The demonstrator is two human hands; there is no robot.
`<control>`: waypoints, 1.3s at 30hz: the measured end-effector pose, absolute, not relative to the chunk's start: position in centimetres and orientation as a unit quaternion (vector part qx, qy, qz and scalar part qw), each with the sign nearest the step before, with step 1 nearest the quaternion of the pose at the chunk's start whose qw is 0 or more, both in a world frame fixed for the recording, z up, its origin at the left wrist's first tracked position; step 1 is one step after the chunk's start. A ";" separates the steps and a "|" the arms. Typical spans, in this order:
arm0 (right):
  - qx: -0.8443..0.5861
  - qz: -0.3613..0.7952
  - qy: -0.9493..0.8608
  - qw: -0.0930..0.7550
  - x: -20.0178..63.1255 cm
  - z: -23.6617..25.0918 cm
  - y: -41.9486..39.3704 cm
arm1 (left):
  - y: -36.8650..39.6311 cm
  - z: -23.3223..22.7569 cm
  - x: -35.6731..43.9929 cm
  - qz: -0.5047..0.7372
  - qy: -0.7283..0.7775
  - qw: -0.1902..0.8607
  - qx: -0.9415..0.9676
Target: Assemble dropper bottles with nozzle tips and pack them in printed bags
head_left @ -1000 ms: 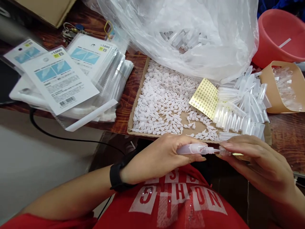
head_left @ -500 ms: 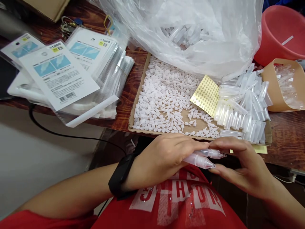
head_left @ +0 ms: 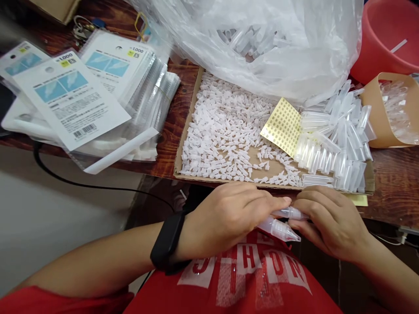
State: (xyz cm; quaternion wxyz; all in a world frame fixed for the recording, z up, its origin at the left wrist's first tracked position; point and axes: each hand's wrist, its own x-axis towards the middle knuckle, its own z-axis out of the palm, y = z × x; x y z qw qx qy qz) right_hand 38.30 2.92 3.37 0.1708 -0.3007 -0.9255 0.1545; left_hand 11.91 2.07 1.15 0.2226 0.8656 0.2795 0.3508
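Item: two small capped bottles (head_left: 282,221), above my lap at the desk (head_left: 394,183) edge. My left hand (head_left: 225,218) fingers grip both; my right hand (head_left: 327,222) fingers pinch the upper cap. Step: seating cap. Next: firm, straight push.

Yellow dotted sheet (head_left: 283,127), red basin (head_left: 389,39)

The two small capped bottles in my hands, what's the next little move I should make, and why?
Probably set them down. Your left hand grips two small bottles, both with pointed caps on, and your right hand touches their tips. Bare tubes lie in the cardboard tray beside loose white tips, so a fresh tube looks likely next.
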 end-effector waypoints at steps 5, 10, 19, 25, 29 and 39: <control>-0.308 0.239 -0.909 0.146 38.2 3.5 3.0 | 2.1 1.2 11.9 0.354 0.285 0.195 0.869; -0.284 0.110 -0.938 0.163 38.2 3.0 3.0 | 2.2 0.9 12.2 0.360 0.283 0.172 0.872; -0.389 0.418 -0.798 0.195 37.3 3.4 3.6 | 2.8 0.4 12.6 0.314 0.331 0.391 0.799; -0.462 0.454 -0.655 0.389 36.8 1.6 3.3 | 4.3 1.7 14.0 0.390 0.337 0.781 0.352; -0.466 0.496 -0.567 0.463 33.1 -0.6 2.4 | 5.0 1.9 14.6 0.497 0.319 0.770 0.241; -0.500 0.549 -0.392 0.543 27.1 -3.5 0.6 | 4.4 -1.3 16.7 0.452 0.506 0.492 0.545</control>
